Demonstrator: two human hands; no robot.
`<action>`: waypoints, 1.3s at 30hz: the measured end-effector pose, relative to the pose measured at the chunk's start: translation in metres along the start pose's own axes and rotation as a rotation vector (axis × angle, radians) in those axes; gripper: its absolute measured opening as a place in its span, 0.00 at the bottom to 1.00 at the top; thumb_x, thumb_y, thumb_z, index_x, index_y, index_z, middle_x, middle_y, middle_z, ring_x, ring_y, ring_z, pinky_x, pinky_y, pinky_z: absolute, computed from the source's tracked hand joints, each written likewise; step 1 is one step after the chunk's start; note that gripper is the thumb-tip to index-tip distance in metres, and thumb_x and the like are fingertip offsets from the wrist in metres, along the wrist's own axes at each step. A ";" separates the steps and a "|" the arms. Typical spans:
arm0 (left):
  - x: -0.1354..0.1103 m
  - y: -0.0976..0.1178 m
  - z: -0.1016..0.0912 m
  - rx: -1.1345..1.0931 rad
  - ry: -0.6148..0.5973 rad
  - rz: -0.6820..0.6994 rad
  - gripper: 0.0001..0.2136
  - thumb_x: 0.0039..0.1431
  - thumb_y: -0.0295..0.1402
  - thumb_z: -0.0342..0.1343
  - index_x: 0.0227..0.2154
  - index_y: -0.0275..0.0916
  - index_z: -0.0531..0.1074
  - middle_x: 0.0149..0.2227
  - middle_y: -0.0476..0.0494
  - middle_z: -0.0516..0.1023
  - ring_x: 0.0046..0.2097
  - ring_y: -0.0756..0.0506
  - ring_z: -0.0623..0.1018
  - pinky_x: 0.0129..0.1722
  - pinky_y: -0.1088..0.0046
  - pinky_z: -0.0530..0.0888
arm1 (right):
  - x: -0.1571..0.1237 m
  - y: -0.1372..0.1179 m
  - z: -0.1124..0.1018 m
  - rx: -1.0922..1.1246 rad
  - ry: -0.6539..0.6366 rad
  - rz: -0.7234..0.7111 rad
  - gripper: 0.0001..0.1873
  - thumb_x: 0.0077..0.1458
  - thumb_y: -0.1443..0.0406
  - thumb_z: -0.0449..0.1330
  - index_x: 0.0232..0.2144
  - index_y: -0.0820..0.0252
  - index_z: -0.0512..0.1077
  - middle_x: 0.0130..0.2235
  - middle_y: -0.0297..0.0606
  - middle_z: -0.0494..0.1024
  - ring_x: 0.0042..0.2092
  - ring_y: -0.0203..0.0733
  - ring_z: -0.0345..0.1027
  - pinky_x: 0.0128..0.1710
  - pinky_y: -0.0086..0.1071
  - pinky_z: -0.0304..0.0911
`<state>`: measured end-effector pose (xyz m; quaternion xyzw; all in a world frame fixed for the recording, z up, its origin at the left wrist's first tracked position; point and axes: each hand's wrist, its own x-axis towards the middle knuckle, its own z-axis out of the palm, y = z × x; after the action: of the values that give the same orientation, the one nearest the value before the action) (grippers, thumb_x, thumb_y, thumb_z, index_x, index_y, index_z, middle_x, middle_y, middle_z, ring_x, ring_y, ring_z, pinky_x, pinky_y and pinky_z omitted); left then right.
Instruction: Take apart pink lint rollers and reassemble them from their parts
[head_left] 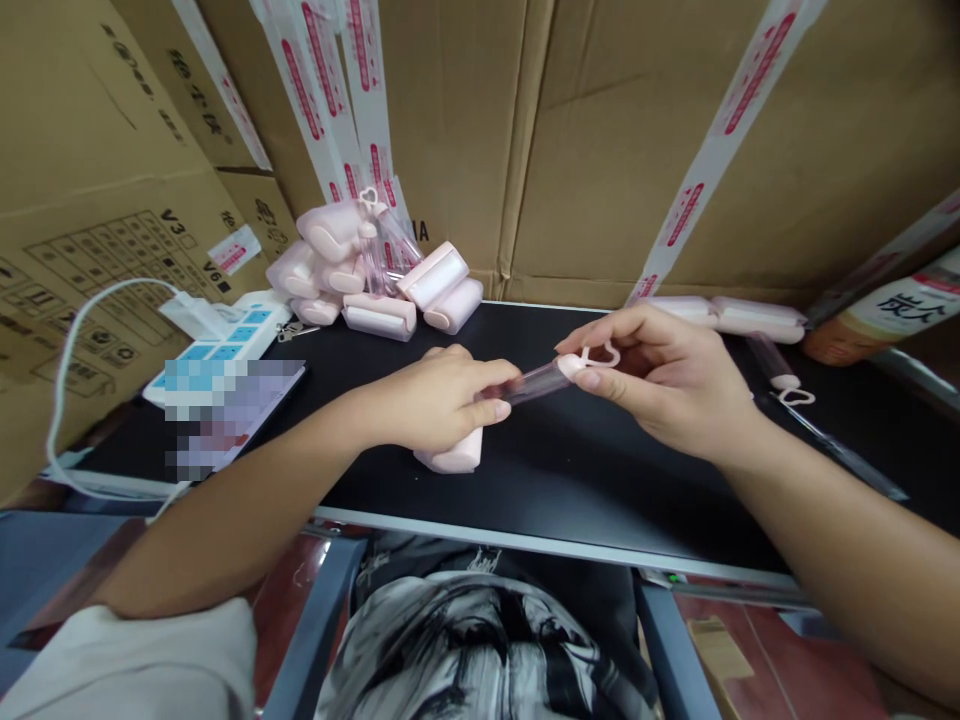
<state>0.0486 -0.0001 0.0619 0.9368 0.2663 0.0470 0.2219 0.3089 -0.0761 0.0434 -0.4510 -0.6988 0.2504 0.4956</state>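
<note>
The right hand (660,385) pinches a pale pink cap (571,367) between thumb and fingertips, its heart-shaped loop (606,354) showing past the thumb, while the left hand (427,400) has thumb and forefinger pressed round the far end of the same clear tube (541,382). Held thus at both ends, the tube hangs tilted above the black tabletop (570,490), its cap end higher; the opposed grips probably serve to steady it. A pink roller (451,457) shows under the left palm; whether it is gripped or merely lies there, I cannot tell. Beyond the left hand, a heap of pink rollers (327,232) lies against the cardboard (600,150), perhaps set back to free the working space in front. Behind the right hand lie two more rollers (757,318), with another capped tube (766,360) near them, seemingly within easy reach, and a bottle (885,305) at the edge. Far left, a power strip (251,330) with a white cable (60,380) sits beside keys (298,330), apart from the handling.
</note>
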 end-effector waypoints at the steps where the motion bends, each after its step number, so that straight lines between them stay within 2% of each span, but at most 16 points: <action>1: 0.001 -0.002 0.000 -0.009 -0.004 0.003 0.14 0.71 0.40 0.54 0.54 0.45 0.78 0.44 0.43 0.83 0.50 0.36 0.75 0.54 0.58 0.68 | -0.001 0.002 -0.002 0.002 -0.019 0.008 0.17 0.59 0.47 0.74 0.40 0.49 0.78 0.45 0.41 0.86 0.39 0.46 0.76 0.39 0.44 0.76; 4: 0.004 -0.010 0.002 -0.016 -0.017 0.013 0.14 0.71 0.41 0.54 0.53 0.45 0.79 0.44 0.43 0.84 0.50 0.36 0.74 0.54 0.58 0.66 | -0.005 0.007 -0.003 0.001 -0.029 0.018 0.16 0.59 0.49 0.75 0.39 0.50 0.79 0.43 0.41 0.86 0.37 0.45 0.75 0.36 0.42 0.75; 7: 0.009 -0.017 0.005 -0.013 -0.007 0.017 0.13 0.71 0.42 0.56 0.51 0.45 0.80 0.42 0.43 0.84 0.50 0.36 0.74 0.53 0.60 0.66 | -0.009 0.011 0.002 -0.014 0.032 0.002 0.16 0.58 0.50 0.75 0.39 0.50 0.78 0.41 0.41 0.86 0.35 0.44 0.75 0.35 0.41 0.75; 13: 0.013 -0.026 0.005 -0.088 -0.013 0.067 0.14 0.72 0.41 0.56 0.53 0.43 0.79 0.45 0.43 0.84 0.54 0.39 0.75 0.53 0.65 0.70 | -0.015 0.023 0.012 0.027 0.164 -0.254 0.13 0.60 0.61 0.75 0.35 0.52 0.73 0.41 0.39 0.86 0.40 0.43 0.81 0.34 0.35 0.75; 16: 0.013 -0.029 0.004 -0.096 -0.018 0.122 0.15 0.73 0.40 0.55 0.55 0.42 0.79 0.46 0.42 0.83 0.53 0.40 0.76 0.54 0.66 0.71 | -0.015 0.027 0.007 -0.034 0.108 -0.318 0.09 0.61 0.65 0.73 0.38 0.52 0.75 0.42 0.40 0.87 0.39 0.43 0.81 0.33 0.34 0.75; 18: 0.012 -0.029 0.005 -0.073 -0.023 0.107 0.15 0.72 0.39 0.56 0.54 0.42 0.80 0.45 0.42 0.84 0.53 0.39 0.75 0.53 0.65 0.71 | -0.014 0.028 0.003 -0.118 0.027 -0.355 0.09 0.62 0.68 0.72 0.42 0.51 0.77 0.43 0.39 0.87 0.40 0.43 0.82 0.33 0.34 0.75; 20: 0.012 -0.028 0.005 -0.046 -0.030 0.077 0.14 0.71 0.38 0.57 0.53 0.42 0.81 0.45 0.42 0.84 0.54 0.38 0.74 0.53 0.64 0.70 | -0.013 0.030 0.000 -0.227 -0.029 -0.436 0.11 0.63 0.70 0.70 0.45 0.51 0.79 0.44 0.39 0.87 0.42 0.44 0.83 0.37 0.35 0.77; 24: 0.011 -0.024 0.006 -0.017 -0.043 0.055 0.13 0.70 0.38 0.57 0.53 0.43 0.81 0.44 0.42 0.85 0.54 0.38 0.72 0.54 0.62 0.69 | -0.014 0.032 -0.002 -0.383 -0.037 -0.606 0.14 0.62 0.74 0.69 0.47 0.54 0.80 0.45 0.42 0.88 0.44 0.44 0.84 0.45 0.35 0.80; 30: 0.010 -0.018 0.007 0.064 -0.033 0.047 0.11 0.69 0.38 0.59 0.50 0.44 0.82 0.39 0.42 0.82 0.51 0.38 0.73 0.50 0.64 0.69 | -0.019 0.033 -0.003 -0.516 -0.063 -0.744 0.12 0.63 0.76 0.67 0.45 0.58 0.80 0.47 0.47 0.88 0.43 0.42 0.85 0.44 0.31 0.81; 34: 0.011 -0.018 0.007 0.086 -0.040 0.063 0.09 0.67 0.36 0.60 0.47 0.45 0.82 0.38 0.44 0.82 0.50 0.38 0.73 0.49 0.64 0.67 | -0.017 0.034 -0.004 -0.491 -0.123 -0.703 0.11 0.64 0.74 0.67 0.47 0.56 0.80 0.45 0.44 0.88 0.42 0.42 0.85 0.43 0.31 0.80; 36: 0.012 -0.018 0.007 0.070 -0.033 0.069 0.08 0.66 0.36 0.61 0.45 0.46 0.82 0.37 0.46 0.83 0.49 0.39 0.74 0.48 0.66 0.67 | -0.014 0.038 -0.003 -0.433 -0.148 -0.591 0.11 0.65 0.70 0.68 0.49 0.55 0.80 0.45 0.43 0.87 0.42 0.42 0.84 0.41 0.31 0.79; 39: 0.015 -0.015 0.008 0.028 -0.070 0.074 0.09 0.67 0.42 0.61 0.42 0.43 0.79 0.37 0.48 0.82 0.43 0.43 0.76 0.40 0.70 0.65 | -0.009 0.046 -0.002 -0.376 -0.204 -0.428 0.15 0.68 0.63 0.67 0.56 0.55 0.78 0.45 0.42 0.86 0.39 0.41 0.82 0.38 0.31 0.76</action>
<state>0.0556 0.0155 0.0473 0.9501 0.2243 0.0188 0.2160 0.3288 -0.0628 0.0032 -0.3498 -0.8583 0.0504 0.3720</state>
